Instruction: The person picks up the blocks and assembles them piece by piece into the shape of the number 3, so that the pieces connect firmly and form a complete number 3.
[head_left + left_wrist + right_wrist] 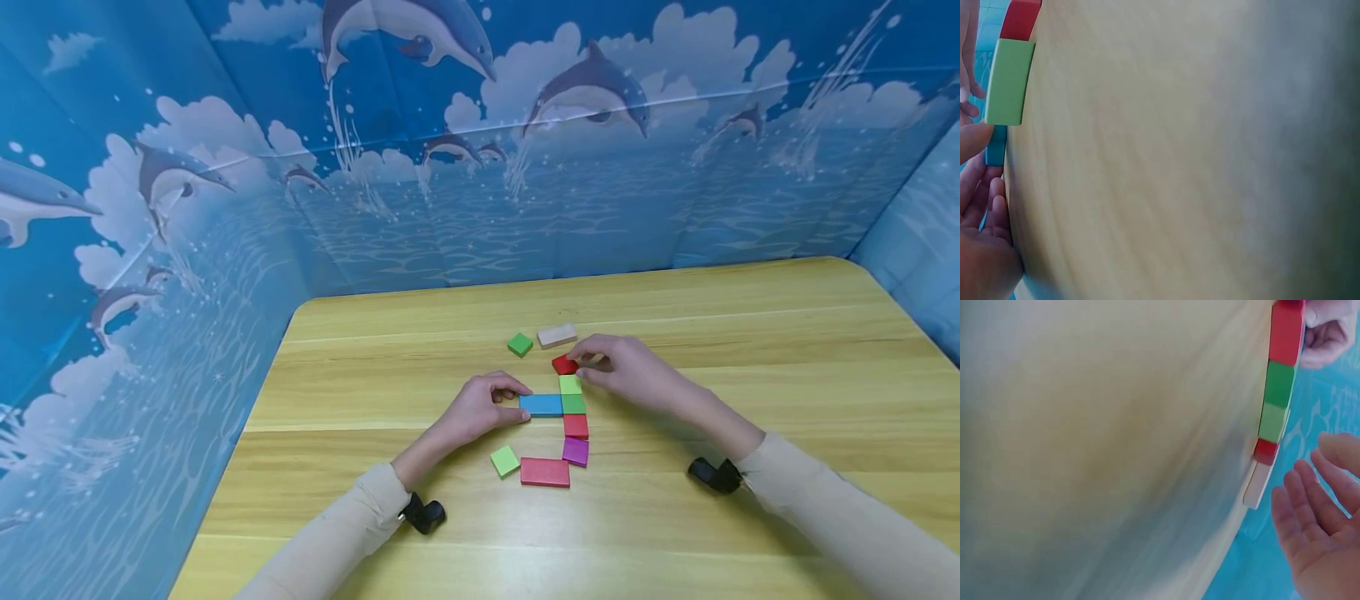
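Note:
A flat blue block (541,406) lies on the table with its left end between the thumb and fingers of my left hand (480,410). Its right end meets a column of small blocks: light green (570,385), green (573,404), red (576,426) and purple (575,452). At the column's far end sits a tilted dark red block (564,365). My right hand (626,371) hovers at that block's right corner, thumb and index finger close to it. In the right wrist view, its loosely bent fingers (1310,515) appear apart from the red block (1266,452).
A pale wooden block (557,336) and a green block (520,345) lie beyond the column. Nearer me are a wide red block (545,472) and a light green square (505,461). A blue dolphin-print curtain (480,217) stands behind the wooden table (750,517).

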A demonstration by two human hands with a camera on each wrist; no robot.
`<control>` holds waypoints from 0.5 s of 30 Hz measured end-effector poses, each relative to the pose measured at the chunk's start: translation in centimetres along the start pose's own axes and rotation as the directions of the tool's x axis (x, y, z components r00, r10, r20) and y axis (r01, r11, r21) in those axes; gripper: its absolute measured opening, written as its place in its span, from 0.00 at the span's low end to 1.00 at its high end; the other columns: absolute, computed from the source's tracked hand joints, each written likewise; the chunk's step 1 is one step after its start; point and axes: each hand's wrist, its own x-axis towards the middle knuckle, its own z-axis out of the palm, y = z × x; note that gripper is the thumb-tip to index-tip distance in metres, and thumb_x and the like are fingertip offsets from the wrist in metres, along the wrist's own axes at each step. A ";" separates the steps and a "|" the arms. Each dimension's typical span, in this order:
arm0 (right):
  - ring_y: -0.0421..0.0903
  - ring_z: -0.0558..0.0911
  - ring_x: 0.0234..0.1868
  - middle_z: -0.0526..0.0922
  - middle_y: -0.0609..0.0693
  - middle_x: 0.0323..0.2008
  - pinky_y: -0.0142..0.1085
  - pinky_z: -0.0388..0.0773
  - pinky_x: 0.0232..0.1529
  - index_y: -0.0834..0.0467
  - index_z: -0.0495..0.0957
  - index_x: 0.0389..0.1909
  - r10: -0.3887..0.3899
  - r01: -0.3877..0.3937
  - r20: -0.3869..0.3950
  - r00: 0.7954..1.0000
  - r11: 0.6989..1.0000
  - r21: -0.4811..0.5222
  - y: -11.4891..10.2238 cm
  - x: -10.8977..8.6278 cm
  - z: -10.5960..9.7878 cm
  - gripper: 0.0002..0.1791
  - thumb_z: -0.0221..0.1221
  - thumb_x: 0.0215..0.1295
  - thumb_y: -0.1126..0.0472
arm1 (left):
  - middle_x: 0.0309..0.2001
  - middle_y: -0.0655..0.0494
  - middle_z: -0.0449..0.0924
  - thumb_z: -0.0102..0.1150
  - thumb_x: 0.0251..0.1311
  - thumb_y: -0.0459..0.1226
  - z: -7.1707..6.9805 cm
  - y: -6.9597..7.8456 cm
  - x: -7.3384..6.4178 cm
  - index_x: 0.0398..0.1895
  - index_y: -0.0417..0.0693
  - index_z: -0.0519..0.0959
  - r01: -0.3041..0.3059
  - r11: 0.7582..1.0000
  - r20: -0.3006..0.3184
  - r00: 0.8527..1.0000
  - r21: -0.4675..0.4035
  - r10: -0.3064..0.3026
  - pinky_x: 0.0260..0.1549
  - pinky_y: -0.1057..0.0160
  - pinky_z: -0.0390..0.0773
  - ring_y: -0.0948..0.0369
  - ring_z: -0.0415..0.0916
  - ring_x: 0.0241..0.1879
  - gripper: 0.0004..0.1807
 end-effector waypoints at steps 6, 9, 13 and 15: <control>0.49 0.78 0.55 0.81 0.44 0.51 0.50 0.75 0.55 0.51 0.82 0.52 -0.053 0.053 0.002 0.999 0.998 -0.046 -0.5 -1.5 0.7 0.16 0.66 0.63 0.61 | 0.41 0.64 0.80 0.73 0.52 0.37 0.1 -0.1 0.0 0.45 0.53 0.86 -0.008 1.000 0.000 1.000 -0.012 0.008 0.43 0.64 0.73 0.62 0.73 0.43 0.15; 0.50 0.76 0.57 0.80 0.45 0.53 0.52 0.73 0.57 0.50 0.82 0.52 -0.070 0.071 0.020 0.997 0.996 -0.058 -0.7 -2.1 1.1 0.17 0.67 0.62 0.61 | 0.42 0.62 0.81 0.73 0.53 0.37 0.1 -0.1 -0.1 0.46 0.52 0.86 -0.008 1.000 0.001 1.000 -0.010 0.008 0.42 0.64 0.73 0.62 0.72 0.42 0.15; 0.53 0.74 0.60 0.79 0.48 0.56 0.53 0.71 0.58 0.50 0.81 0.54 -0.061 0.065 0.061 0.996 0.995 -0.075 -1.2 -2.8 1.3 0.18 0.67 0.62 0.60 | 0.42 0.60 0.81 0.73 0.53 0.37 0.0 0.0 -0.1 0.46 0.51 0.86 -0.003 1.000 0.004 1.000 -0.008 0.003 0.42 0.63 0.73 0.61 0.72 0.42 0.15; 0.54 0.74 0.61 0.78 0.49 0.57 0.54 0.71 0.59 0.51 0.81 0.54 -0.054 0.060 0.075 0.996 0.995 -0.086 -1.5 -3.1 1.5 0.19 0.67 0.62 0.60 | 0.42 0.60 0.80 0.73 0.53 0.37 0.0 0.1 -0.1 0.46 0.50 0.86 -0.005 1.000 0.004 1.000 -0.006 0.005 0.42 0.64 0.73 0.61 0.72 0.42 0.15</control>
